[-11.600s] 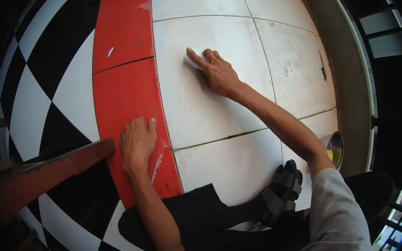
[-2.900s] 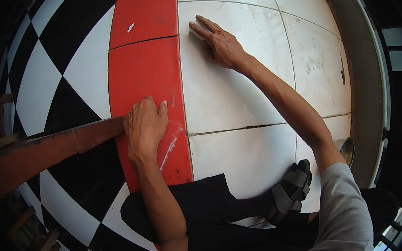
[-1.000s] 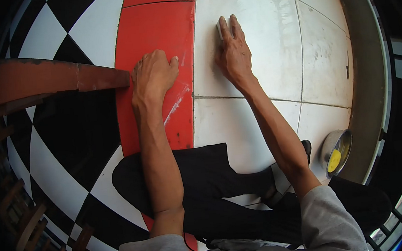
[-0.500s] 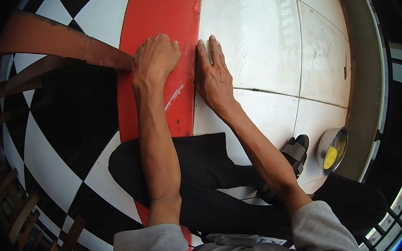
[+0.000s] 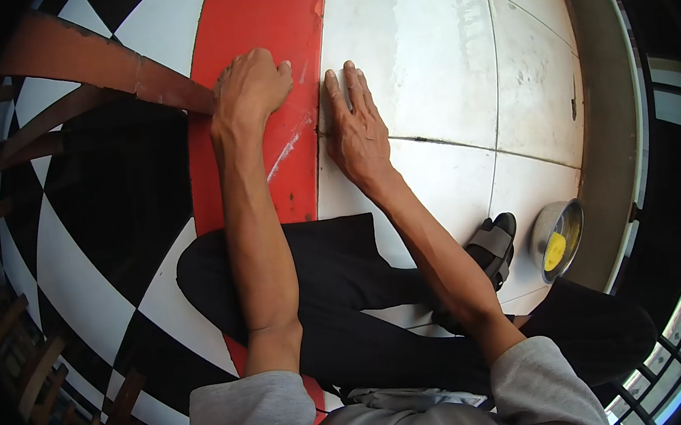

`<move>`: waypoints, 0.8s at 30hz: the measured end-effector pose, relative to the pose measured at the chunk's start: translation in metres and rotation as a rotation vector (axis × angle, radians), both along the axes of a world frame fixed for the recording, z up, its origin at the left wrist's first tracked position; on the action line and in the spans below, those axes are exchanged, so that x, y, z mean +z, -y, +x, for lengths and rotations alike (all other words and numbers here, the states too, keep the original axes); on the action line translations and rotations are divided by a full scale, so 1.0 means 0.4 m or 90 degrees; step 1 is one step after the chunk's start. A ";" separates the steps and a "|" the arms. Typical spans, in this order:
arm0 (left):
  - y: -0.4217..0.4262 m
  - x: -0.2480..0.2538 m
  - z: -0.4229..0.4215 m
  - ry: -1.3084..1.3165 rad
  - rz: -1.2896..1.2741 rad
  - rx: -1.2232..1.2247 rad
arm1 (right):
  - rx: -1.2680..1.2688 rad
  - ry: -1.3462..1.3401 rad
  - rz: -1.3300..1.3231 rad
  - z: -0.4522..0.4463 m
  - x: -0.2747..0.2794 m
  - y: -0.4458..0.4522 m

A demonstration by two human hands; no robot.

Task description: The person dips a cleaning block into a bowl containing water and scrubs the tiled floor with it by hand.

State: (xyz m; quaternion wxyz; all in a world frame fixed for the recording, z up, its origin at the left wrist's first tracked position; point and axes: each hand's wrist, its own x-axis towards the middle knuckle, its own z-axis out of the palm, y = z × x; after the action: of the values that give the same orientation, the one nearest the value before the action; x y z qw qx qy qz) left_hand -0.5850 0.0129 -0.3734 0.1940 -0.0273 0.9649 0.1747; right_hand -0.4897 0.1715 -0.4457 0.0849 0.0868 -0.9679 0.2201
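Note:
My left hand [image 5: 252, 91] is closed, knuckles up, over the red tile strip [image 5: 262, 199], close to the end of a brown wooden furniture leg [image 5: 154, 76]. Its curled fingers are hidden beneath it, so whatever they may hold cannot be seen. To its right, my right hand [image 5: 360, 134] lies palm down on the white floor tiles [image 5: 451, 174], beside the red strip's edge. Its fingers stretch forward with small gaps, and nothing shows in them. A pale scuff mark [image 5: 289, 149] runs across the red strip between my forearms.
A metal bowl [image 5: 546, 221] with a yellow sponge-like piece [image 5: 554, 251] in it stands at the right, near a low wall [image 5: 604, 149]. My sandalled foot [image 5: 493, 249] is beside it. Black-and-white checkered floor [image 5: 85, 259] spreads out at the left, with wooden furniture at its lower edge.
The whole view has shifted slightly, so floor and bowl sit a little higher and further left. My right hand has slid slightly back toward me along the tiles. My left hand stays closed.

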 end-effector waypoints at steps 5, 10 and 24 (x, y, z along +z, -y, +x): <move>0.010 0.005 0.014 -0.002 0.006 0.005 | -0.127 -0.020 0.073 0.002 -0.007 -0.241; 0.006 0.014 0.012 -0.033 0.014 0.002 | -0.366 0.002 0.042 -0.111 -0.009 -0.454; 0.018 -0.010 0.007 -0.006 0.011 0.014 | 0.152 0.036 0.061 -0.042 0.046 -0.478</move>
State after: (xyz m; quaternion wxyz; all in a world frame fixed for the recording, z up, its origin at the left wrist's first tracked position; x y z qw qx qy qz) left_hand -0.5824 0.0056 -0.3773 0.1878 -0.0354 0.9639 0.1853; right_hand -0.5063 0.3627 -0.4274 0.0263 0.1988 -0.9622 0.1841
